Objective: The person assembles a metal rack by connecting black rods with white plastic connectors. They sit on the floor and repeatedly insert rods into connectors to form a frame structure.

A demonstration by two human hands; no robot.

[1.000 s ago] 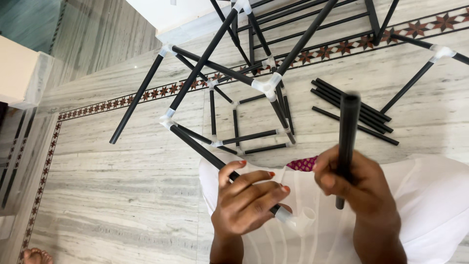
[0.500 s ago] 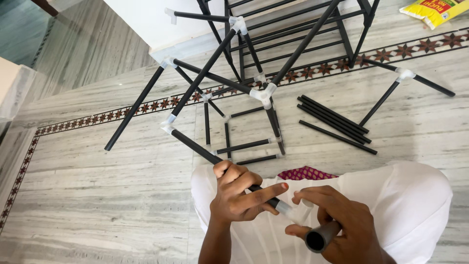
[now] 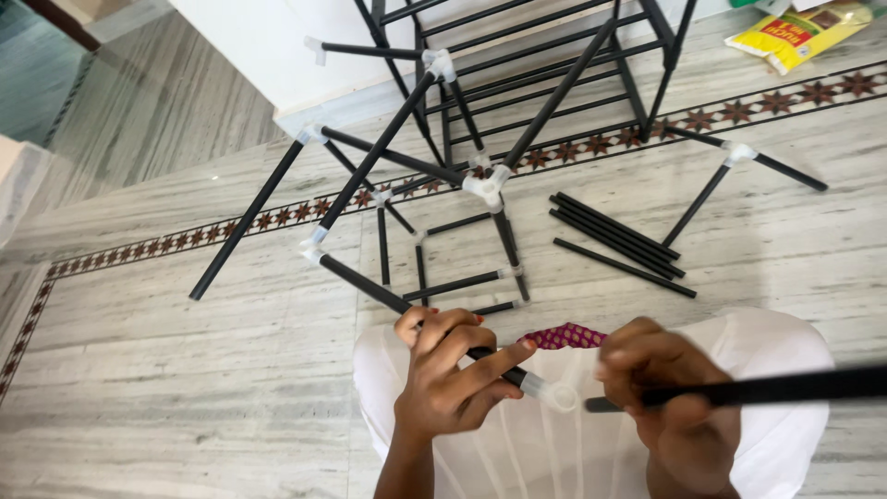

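My left hand (image 3: pixel 450 373) grips the near end of a black tube (image 3: pixel 370 288) that belongs to a half-built frame of black tubes and white plastic connectors (image 3: pixel 484 186). A translucent white connector (image 3: pixel 554 395) caps that end, just past my fingers. My right hand (image 3: pixel 670 397) holds a loose black tube (image 3: pixel 785 387) lying horizontally, its left tip a short gap from the connector and its other end running off the right edge. Both hands are over my lap, covered in white cloth (image 3: pixel 795 370).
Several loose black tubes (image 3: pixel 617 242) lie on the grey marble floor to the right. A separate tube pair with a white joint (image 3: pixel 737 153) lies at the far right. A finished black rack (image 3: pixel 527 55) stands against the wall. A yellow packet (image 3: pixel 802 31) lies at the top right.
My right hand swung the loose tube from upright, through end-on toward the camera, to horizontal beside the connector. The left hand kept its grip. The view tilted down slightly.
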